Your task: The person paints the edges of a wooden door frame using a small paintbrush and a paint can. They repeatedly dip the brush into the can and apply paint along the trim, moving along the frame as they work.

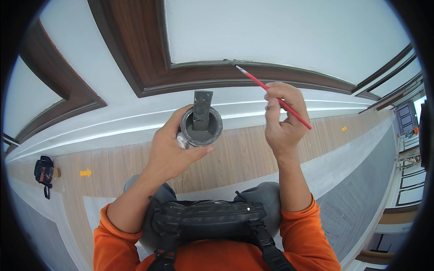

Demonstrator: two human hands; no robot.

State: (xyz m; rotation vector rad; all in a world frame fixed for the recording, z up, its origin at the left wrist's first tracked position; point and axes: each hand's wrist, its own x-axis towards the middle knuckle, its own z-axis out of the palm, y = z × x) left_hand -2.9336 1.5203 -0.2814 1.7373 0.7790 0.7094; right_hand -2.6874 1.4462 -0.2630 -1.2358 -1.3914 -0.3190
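Note:
My right hand (285,118) pinches a thin paintbrush (262,84) with a red handle. The brush tip meets the grey inner edge of a dark brown wooden wall moulding (149,74), just below a white panel (275,31). My left hand (170,147) is wrapped round a small cup (216,131) smeared with grey paint, with more grey paint inside. A flat, paint-coated strip (202,108) stands up in the cup, leaning on its far rim. Something white and crumpled (182,140) is tucked between the cup and my left hand.
A white skirting (239,115) runs along the wall's foot above the wood-look floor (235,158). A dark bag (44,174) lies at the far left, near a yellow arrow sticker (85,172). A black bag (208,217) is strapped across my front.

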